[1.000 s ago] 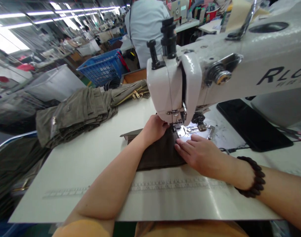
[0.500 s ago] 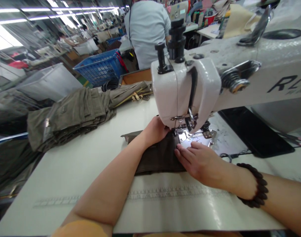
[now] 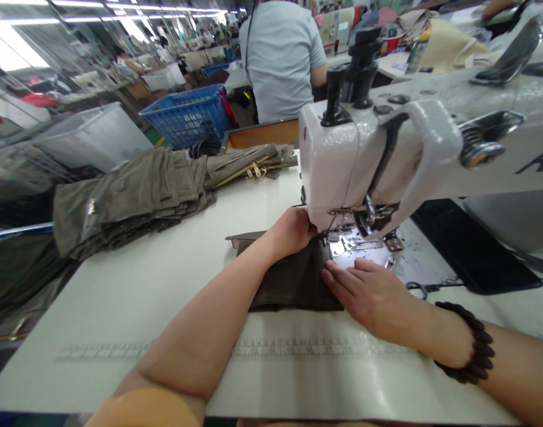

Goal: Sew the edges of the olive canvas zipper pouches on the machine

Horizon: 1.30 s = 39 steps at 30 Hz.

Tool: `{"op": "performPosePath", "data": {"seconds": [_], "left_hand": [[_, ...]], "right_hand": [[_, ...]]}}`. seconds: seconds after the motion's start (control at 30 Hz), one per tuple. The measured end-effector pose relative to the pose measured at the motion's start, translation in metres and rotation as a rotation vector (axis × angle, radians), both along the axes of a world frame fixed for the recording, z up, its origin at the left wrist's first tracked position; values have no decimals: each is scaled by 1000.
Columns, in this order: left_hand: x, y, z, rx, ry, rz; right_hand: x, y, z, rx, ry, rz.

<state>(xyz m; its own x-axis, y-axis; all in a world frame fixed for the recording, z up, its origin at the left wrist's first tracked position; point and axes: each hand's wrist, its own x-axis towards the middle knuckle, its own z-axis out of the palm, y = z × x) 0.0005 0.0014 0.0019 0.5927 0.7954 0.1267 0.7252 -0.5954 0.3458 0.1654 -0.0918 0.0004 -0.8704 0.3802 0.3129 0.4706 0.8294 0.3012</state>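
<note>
A dark brown fabric piece (image 3: 293,281) lies on the white table, its upper right edge at the needle area of a white sewing machine (image 3: 329,166). My left hand (image 3: 293,231) is closed at the fabric's top edge, right beside the machine head; its fingertips are partly hidden. My right hand (image 3: 369,290) rests with its fingers stretched out, fingertips on the fabric's right edge, just in front of the lit metal plate (image 3: 349,246). A dark beaded bracelet is on the right wrist.
Folded olive garments (image 3: 142,190) with zips lie at the left rear. A black tablet-like slab (image 3: 476,249) and small scissors (image 3: 420,289) are at right. A ruler scale (image 3: 298,350) crosses the table front. Behind stand a blue basket (image 3: 186,115) and a person (image 3: 282,59).
The view has shifted, so the machine and both hands appear slightly further right. Both hands keep nearly the same places on the fabric.
</note>
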Motion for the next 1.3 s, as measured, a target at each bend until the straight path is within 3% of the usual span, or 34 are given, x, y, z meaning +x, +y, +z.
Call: {"op": "performPosePath", "data": {"seconds": [0.73, 1.07, 1.3], "left_hand": [[-2, 3, 6, -94, -40, -54], [-2, 7, 2, -57, -25, -64], [-4, 11, -10, 18, -47, -45]], "right_hand": [[0, -1, -3, 7, 3, 26], [0, 2, -3, -32, -26, -36], [0, 8, -5, -41, -13, -90]]}}
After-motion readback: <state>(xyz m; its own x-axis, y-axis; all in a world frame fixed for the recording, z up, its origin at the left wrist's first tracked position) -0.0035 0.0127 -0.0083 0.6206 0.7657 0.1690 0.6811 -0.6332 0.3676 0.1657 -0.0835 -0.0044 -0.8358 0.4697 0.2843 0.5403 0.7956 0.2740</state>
